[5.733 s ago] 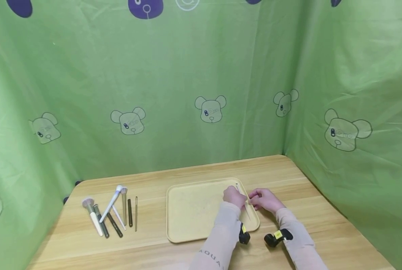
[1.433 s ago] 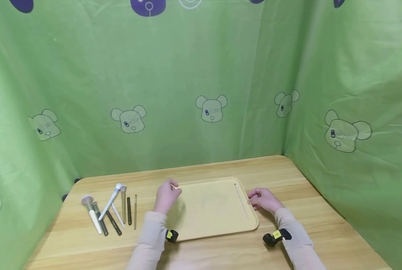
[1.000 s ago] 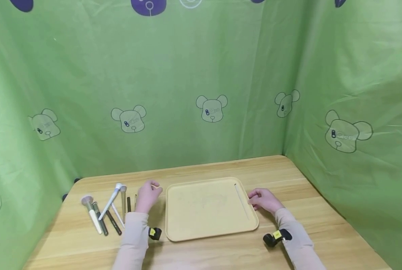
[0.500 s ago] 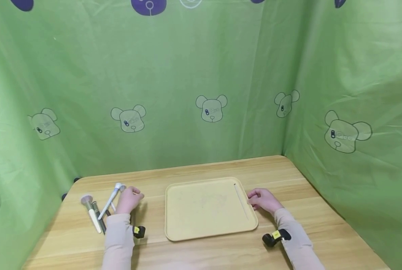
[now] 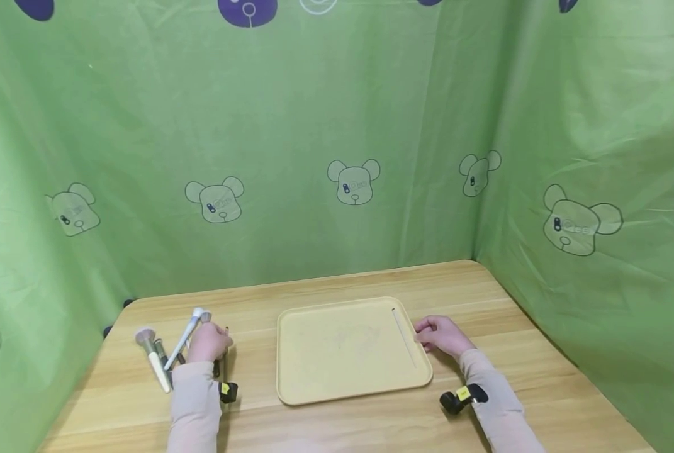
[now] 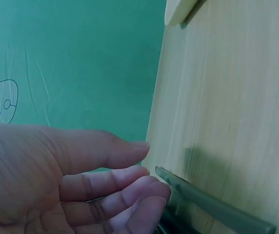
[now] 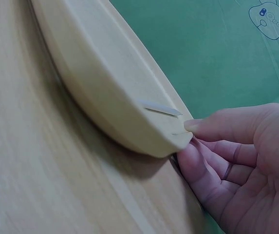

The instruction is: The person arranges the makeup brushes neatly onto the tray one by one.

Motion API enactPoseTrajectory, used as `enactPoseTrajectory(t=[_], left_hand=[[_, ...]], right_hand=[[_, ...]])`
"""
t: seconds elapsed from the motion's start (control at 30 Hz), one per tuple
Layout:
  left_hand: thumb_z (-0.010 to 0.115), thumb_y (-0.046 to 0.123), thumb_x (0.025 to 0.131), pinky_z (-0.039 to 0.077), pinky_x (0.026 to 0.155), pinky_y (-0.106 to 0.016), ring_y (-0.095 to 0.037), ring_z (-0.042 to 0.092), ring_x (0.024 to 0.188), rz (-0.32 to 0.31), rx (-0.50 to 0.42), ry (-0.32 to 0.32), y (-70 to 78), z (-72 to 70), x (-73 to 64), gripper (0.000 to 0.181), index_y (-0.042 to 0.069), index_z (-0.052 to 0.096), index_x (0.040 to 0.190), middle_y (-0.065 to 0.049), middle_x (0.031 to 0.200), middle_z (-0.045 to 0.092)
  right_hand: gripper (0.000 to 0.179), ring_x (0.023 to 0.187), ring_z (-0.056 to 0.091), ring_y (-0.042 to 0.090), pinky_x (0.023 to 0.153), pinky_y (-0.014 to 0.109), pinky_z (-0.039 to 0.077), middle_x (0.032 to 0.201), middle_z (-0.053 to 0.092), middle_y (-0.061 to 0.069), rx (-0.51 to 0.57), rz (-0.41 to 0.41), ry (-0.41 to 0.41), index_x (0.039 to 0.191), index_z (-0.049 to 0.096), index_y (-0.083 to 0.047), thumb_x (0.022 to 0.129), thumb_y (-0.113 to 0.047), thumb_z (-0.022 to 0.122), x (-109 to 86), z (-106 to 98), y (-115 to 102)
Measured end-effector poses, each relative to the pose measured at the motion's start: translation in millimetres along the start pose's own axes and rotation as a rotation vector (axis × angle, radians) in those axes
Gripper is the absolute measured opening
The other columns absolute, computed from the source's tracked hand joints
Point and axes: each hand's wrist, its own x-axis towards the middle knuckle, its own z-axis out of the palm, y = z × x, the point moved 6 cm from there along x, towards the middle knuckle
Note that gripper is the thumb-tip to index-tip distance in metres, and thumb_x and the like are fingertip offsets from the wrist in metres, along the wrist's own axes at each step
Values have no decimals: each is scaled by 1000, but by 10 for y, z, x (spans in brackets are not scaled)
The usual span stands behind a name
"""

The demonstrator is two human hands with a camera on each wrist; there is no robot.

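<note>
Over the right side of a group of makeup brushes is my left hand. In the left wrist view its thumb and fingers are loosely bent with a gap between them, beside a slim makeup brush on the table. A short black stick-like piece shows partly beneath the hand. My right hand pinches the right rim of a yellow tray between thumb and fingers, as the right wrist view also shows. One thin white-handled brush lies in the tray along that side.
Further left lie a fluffy brush with a white handle, a white brush across others, and a dark-handled brush. They rest on a wooden table bordered by green curtains at the back and sides.
My left hand has let go of the thin brush in the tray, moved left off the tray, and come down among the brushes. My right hand stays at the tray's rim.
</note>
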Motion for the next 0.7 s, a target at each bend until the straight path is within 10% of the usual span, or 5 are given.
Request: enactPoseTrajectory(t=[0.3, 0.7], left_hand=[[53, -2, 75, 39, 46, -24, -13, 43, 47, 25, 92, 32, 14, 1, -20, 32, 15, 40, 51, 4, 47, 40], [56, -3, 76, 51, 55, -38, -26, 57, 61, 26, 224, 91, -3, 75, 42, 6, -4, 61, 74, -18, 71, 63]], right_hand=[[30, 71, 62, 13, 65, 29, 58, 85, 67, 11, -7, 8, -1, 107, 57, 15, 84, -3, 66, -10, 2, 1], [31, 71, 63, 14, 65, 31, 59, 86, 67, 13, -16, 9, 0, 107, 57, 16, 85, -4, 66, -32, -2, -19]])
